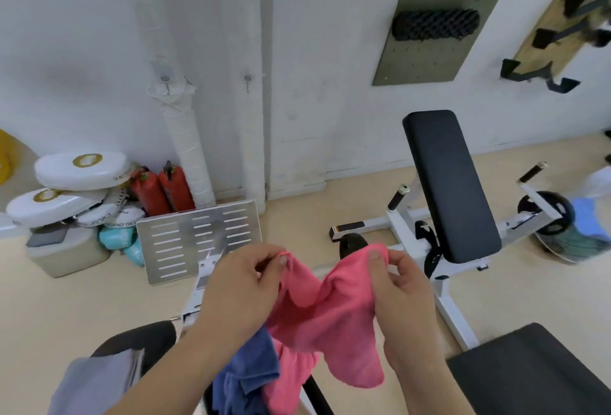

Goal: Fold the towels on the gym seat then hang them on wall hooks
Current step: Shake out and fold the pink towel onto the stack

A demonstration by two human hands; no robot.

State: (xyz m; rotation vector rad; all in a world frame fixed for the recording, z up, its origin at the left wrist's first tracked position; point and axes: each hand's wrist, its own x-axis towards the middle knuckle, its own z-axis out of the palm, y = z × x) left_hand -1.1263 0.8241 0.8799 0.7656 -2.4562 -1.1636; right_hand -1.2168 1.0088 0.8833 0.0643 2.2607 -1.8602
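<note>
A pink towel (334, 312) hangs in the air between both hands. My left hand (241, 285) pinches its top left corner and my right hand (401, 295) pinches its top right corner, so the cloth sags in the middle. Beneath the pink towel a blue towel (248, 375) lies crumpled, with more pink cloth beside it. Two small wall hooks (247, 80) sit on the white wall ahead, the other hook (165, 80) by the wrapped pipe. A black padded seat (529, 371) shows at the lower right.
A weight bench with a black backrest (449, 183) stands to the right. A slotted metal plate (200, 239) leans on the floor ahead. White pads (82, 170), two red fire extinguishers (162, 189) and a pale box (66, 252) are stacked at the left wall. A pegboard (439, 17) holds rollers.
</note>
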